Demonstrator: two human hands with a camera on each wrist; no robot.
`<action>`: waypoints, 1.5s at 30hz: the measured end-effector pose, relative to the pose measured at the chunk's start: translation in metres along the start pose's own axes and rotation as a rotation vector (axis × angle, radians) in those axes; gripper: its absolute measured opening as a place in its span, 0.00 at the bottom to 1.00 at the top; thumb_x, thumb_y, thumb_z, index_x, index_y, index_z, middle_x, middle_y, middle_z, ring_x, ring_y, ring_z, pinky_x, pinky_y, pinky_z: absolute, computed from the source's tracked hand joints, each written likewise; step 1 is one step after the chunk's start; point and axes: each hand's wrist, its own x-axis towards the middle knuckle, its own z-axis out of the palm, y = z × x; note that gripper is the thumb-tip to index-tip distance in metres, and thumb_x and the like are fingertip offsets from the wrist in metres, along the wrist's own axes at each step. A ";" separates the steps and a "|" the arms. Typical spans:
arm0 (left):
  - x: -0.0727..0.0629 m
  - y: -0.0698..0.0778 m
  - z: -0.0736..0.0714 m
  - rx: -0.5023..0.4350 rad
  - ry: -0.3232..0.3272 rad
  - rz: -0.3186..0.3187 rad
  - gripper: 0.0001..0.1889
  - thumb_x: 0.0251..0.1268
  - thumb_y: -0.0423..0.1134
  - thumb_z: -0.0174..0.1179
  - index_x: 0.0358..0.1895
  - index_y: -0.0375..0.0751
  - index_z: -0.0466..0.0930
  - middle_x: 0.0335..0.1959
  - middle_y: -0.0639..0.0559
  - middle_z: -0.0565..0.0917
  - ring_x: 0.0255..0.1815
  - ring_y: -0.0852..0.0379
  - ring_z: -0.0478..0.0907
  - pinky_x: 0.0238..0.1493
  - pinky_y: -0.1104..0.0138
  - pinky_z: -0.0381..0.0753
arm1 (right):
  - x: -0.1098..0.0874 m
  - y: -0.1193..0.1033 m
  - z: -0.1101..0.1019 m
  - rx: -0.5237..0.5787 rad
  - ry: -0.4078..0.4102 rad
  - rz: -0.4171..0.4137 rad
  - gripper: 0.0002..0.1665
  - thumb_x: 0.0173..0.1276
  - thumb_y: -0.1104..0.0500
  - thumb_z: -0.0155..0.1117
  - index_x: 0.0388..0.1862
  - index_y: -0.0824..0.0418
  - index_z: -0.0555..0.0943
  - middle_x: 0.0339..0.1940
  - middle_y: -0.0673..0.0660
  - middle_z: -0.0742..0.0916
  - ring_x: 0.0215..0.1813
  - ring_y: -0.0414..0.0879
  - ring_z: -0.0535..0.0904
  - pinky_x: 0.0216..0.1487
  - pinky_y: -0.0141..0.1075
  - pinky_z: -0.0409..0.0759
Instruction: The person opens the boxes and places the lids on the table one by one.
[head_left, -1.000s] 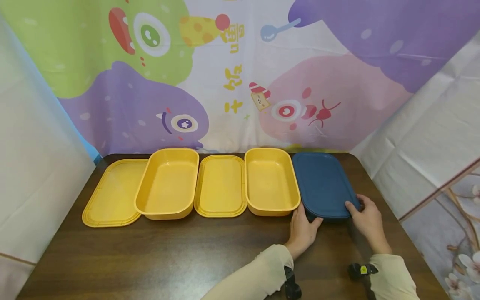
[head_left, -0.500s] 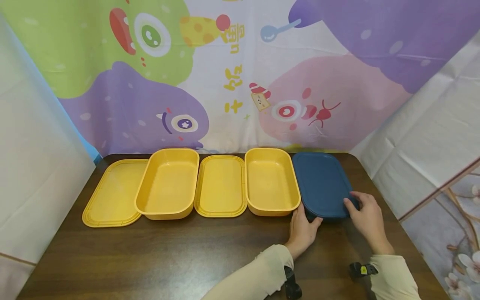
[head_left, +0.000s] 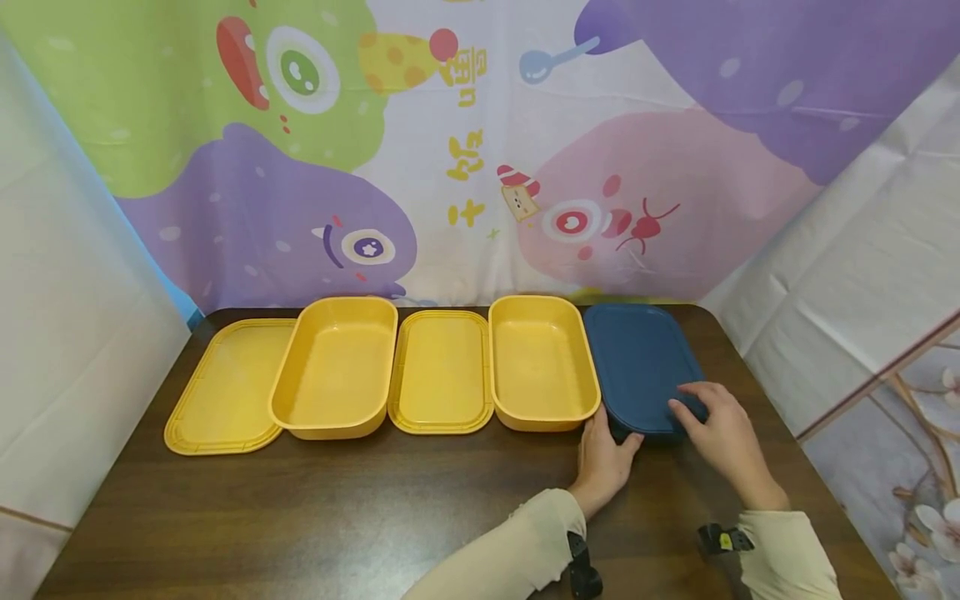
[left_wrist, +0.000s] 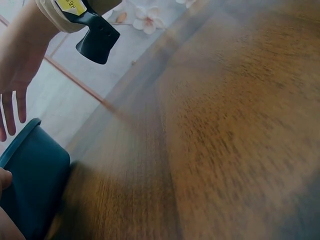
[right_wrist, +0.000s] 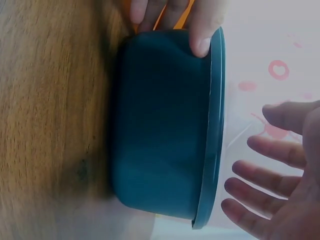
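Observation:
At the right end of the row stands a blue lidded food container (head_left: 641, 362). My left hand (head_left: 602, 462) grips its near left corner, thumb on the front wall and fingers round the left side. In the right wrist view the blue lid (right_wrist: 215, 125) sits level along the rim of the box. My right hand (head_left: 723, 433) hovers over the near right part of the lid, fingers loosely spread and holding nothing; a gap shows between its fingertips (right_wrist: 237, 167) and the lid in the right wrist view.
Left of the blue container stands an open yellow box (head_left: 543, 367), then a yellow lid (head_left: 442, 375), a larger yellow box (head_left: 337, 367) and another yellow lid (head_left: 228, 392) by the left edge. All rest on a dark wooden table (head_left: 337, 517) before a printed cloth (head_left: 450, 258).
My right hand has moved left from the container's right edge to above the lid, letting go of that edge. The left hand has stayed at its corner.

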 end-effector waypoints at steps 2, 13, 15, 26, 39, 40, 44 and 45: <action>0.000 0.000 0.000 -0.001 0.003 -0.001 0.40 0.60 0.47 0.66 0.74 0.42 0.60 0.70 0.44 0.71 0.68 0.47 0.71 0.68 0.56 0.70 | 0.000 -0.002 0.001 -0.003 -0.011 -0.026 0.20 0.67 0.57 0.65 0.52 0.70 0.80 0.53 0.72 0.80 0.56 0.69 0.75 0.55 0.63 0.70; -0.001 -0.001 0.001 -0.001 0.009 0.003 0.39 0.61 0.47 0.66 0.74 0.43 0.60 0.69 0.44 0.72 0.68 0.47 0.71 0.67 0.56 0.70 | 0.000 -0.010 0.005 -0.052 -0.041 -0.120 0.20 0.61 0.59 0.70 0.48 0.70 0.82 0.49 0.69 0.83 0.53 0.66 0.77 0.52 0.60 0.74; -0.001 -0.002 0.001 -0.003 0.014 0.008 0.39 0.60 0.47 0.66 0.74 0.43 0.60 0.69 0.44 0.72 0.68 0.48 0.71 0.67 0.56 0.70 | 0.000 -0.011 0.006 -0.065 -0.040 -0.133 0.20 0.59 0.60 0.72 0.47 0.71 0.82 0.48 0.69 0.83 0.52 0.66 0.78 0.52 0.59 0.75; -0.001 -0.002 0.001 0.000 0.016 0.007 0.39 0.60 0.47 0.65 0.74 0.44 0.60 0.69 0.44 0.73 0.67 0.47 0.72 0.66 0.56 0.71 | -0.004 -0.012 0.010 -0.112 -0.099 -0.133 0.22 0.58 0.58 0.73 0.47 0.71 0.82 0.47 0.69 0.83 0.51 0.65 0.78 0.51 0.58 0.76; -0.005 0.001 -0.001 -0.017 0.026 0.040 0.36 0.62 0.43 0.64 0.73 0.39 0.62 0.66 0.38 0.74 0.64 0.43 0.73 0.64 0.52 0.73 | -0.003 -0.012 0.009 -0.140 -0.167 -0.190 0.18 0.57 0.59 0.74 0.44 0.69 0.85 0.45 0.66 0.83 0.49 0.63 0.79 0.50 0.57 0.77; -0.005 0.000 -0.001 -0.018 0.025 0.045 0.36 0.63 0.43 0.63 0.73 0.39 0.62 0.66 0.38 0.74 0.64 0.42 0.73 0.64 0.51 0.73 | -0.003 -0.012 0.009 -0.145 -0.167 -0.199 0.18 0.56 0.59 0.74 0.43 0.69 0.85 0.45 0.66 0.83 0.48 0.63 0.79 0.50 0.56 0.77; -0.003 -0.001 -0.001 -0.039 0.004 0.013 0.37 0.64 0.44 0.63 0.74 0.42 0.60 0.68 0.40 0.72 0.67 0.44 0.72 0.66 0.52 0.71 | -0.004 -0.011 0.010 -0.171 -0.169 -0.232 0.19 0.53 0.60 0.76 0.42 0.68 0.86 0.44 0.65 0.83 0.47 0.62 0.78 0.49 0.55 0.77; -0.003 -0.001 -0.001 -0.030 0.005 0.013 0.37 0.63 0.44 0.63 0.74 0.42 0.61 0.68 0.41 0.72 0.67 0.45 0.72 0.66 0.53 0.71 | -0.004 -0.011 0.011 -0.177 -0.168 -0.240 0.19 0.52 0.60 0.77 0.43 0.67 0.86 0.44 0.65 0.83 0.47 0.62 0.78 0.48 0.55 0.77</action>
